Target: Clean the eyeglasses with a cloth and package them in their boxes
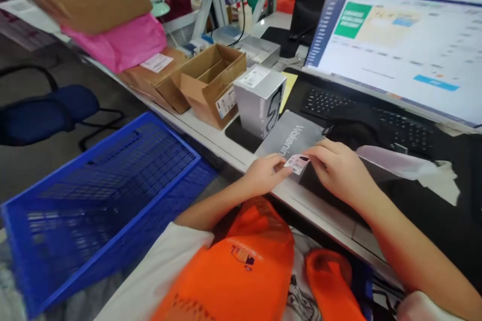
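A small printed label (pixel 296 163) is pinched between my two hands above the near edge of a grey box (pixel 295 133) with white lettering. My left hand (pixel 265 173) grips its left end between thumb and fingertips. At its other end, the fingers of my right hand (pixel 335 168) are closed on it. Whether the label touches the box I cannot tell. Just behind the grey box stands a silver box (pixel 259 100) with a white label on top.
An open cardboard box (pixel 213 80) and a pink package (pixel 116 42) sit further left on the desk. A blue plastic crate (pixel 158 133) is at my left. The keyboard (pixel 331 103) and monitor (pixel 399 35) stand ahead right; label backing (pixel 395 161) lies right of my hand.
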Action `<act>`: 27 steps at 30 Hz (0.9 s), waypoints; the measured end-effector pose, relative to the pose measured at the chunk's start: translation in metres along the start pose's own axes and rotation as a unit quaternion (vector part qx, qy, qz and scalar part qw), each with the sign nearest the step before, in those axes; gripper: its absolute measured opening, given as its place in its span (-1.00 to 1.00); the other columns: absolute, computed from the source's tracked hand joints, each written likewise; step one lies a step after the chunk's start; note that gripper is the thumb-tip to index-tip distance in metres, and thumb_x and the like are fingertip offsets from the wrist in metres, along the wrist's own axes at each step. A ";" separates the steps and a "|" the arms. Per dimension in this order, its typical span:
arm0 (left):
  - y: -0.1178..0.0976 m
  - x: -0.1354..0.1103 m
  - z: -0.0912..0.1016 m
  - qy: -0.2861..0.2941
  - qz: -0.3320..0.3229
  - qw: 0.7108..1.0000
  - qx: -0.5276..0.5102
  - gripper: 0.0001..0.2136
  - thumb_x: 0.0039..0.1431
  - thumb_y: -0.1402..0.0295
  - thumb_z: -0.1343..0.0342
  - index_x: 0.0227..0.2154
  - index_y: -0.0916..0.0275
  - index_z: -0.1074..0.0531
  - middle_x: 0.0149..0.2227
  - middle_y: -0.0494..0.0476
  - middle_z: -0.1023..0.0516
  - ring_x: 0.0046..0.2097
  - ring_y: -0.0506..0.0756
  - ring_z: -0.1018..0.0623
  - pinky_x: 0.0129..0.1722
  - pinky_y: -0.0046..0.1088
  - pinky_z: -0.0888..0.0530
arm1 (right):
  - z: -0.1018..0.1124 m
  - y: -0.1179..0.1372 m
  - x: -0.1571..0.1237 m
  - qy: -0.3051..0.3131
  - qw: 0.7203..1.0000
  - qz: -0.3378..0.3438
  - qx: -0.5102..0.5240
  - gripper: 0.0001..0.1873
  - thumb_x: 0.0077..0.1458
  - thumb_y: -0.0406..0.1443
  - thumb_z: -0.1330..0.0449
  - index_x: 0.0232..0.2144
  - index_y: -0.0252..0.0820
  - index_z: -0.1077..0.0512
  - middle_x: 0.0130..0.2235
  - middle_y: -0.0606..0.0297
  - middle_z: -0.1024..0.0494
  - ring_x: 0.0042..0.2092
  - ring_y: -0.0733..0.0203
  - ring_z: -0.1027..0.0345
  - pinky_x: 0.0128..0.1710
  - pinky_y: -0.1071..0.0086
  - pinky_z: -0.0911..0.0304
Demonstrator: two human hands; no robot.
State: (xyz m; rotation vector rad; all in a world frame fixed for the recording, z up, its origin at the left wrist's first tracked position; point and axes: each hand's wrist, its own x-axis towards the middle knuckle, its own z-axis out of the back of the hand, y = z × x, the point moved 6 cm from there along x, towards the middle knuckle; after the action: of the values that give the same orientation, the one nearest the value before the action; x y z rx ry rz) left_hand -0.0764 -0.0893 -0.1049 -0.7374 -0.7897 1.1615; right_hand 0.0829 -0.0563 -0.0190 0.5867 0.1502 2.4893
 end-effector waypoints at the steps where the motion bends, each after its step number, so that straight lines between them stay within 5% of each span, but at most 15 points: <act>1: 0.003 -0.003 -0.001 0.002 -0.006 1.000 0.000 -0.70 0.37 0.11 -0.03 -0.27 0.23 -0.50 -0.28 0.10 -0.54 -0.22 0.09 -0.51 -0.15 -0.38 -0.41 | -0.004 0.001 0.000 0.012 1.000 -0.003 0.007 -0.79 0.32 -0.40 -0.06 -0.17 -0.19 -0.51 -0.19 0.16 -0.56 -0.18 0.11 -0.41 -0.14 0.25 -0.27; 6: 0.015 -0.020 0.005 -0.015 -0.023 0.999 0.030 -0.72 0.40 0.24 0.00 -0.38 0.23 -0.47 -0.33 0.07 -0.51 -0.25 0.07 -0.50 -0.19 -0.40 -0.40 | -0.025 0.005 0.003 0.055 0.997 -0.034 0.039 -0.77 0.35 -0.35 -0.03 -0.17 -0.16 -0.50 -0.19 0.16 -0.57 -0.17 0.10 -0.43 -0.14 0.23 -0.30; 12: 0.027 -0.033 0.020 -0.012 -0.023 0.993 0.116 -0.75 0.42 0.30 0.04 -0.31 0.23 -0.49 -0.31 0.08 -0.55 -0.25 0.08 -0.51 -0.19 -0.36 -0.40 | -0.048 0.003 0.013 0.019 0.995 -0.083 0.044 -0.74 0.29 -0.30 -0.10 -0.02 -0.18 -0.48 -0.18 0.17 -0.59 -0.15 0.07 -0.49 -0.10 0.22 -0.34; 16: 0.036 -0.045 0.028 -0.025 -0.012 0.988 0.153 -0.72 0.42 0.28 0.05 -0.36 0.25 -0.46 -0.33 0.11 -0.52 -0.22 0.11 -0.49 -0.15 -0.29 -0.42 | -0.071 0.001 0.027 0.070 0.983 -0.138 0.098 -0.80 0.25 -0.27 -0.12 -0.20 -0.18 -0.53 -0.19 0.18 -0.62 -0.14 0.07 -0.50 -0.09 0.24 -0.32; 22: 0.056 -0.064 0.034 -0.122 0.032 0.978 0.167 -0.81 0.34 0.37 -0.05 -0.41 0.25 -0.44 0.12 0.18 -0.49 0.33 0.27 -0.27 0.28 0.02 -0.24 | -0.123 -0.013 0.052 0.206 0.920 -0.263 0.206 -0.82 0.18 -0.27 -0.14 -0.33 -0.17 -0.54 -0.34 0.30 -0.62 -0.29 0.22 -0.45 -0.21 0.38 -0.26; 27: 0.071 -0.065 0.024 -0.130 0.094 0.972 0.171 -0.76 0.34 0.38 -0.01 -0.47 0.25 -0.40 0.32 0.14 -0.33 0.45 0.31 -0.09 0.36 0.28 -0.02 | -0.144 -0.018 0.071 0.246 0.921 -0.245 0.176 -0.83 0.14 -0.28 -0.16 -0.40 -0.20 -0.54 -0.28 0.26 -0.59 -0.23 0.22 -0.43 -0.19 0.42 -0.24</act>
State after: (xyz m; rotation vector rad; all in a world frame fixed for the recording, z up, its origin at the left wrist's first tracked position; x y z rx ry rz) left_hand -0.1453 -0.1336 -0.1611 -0.3817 -0.7182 1.5422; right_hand -0.0241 0.0007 -0.1259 0.0225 0.8435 2.0662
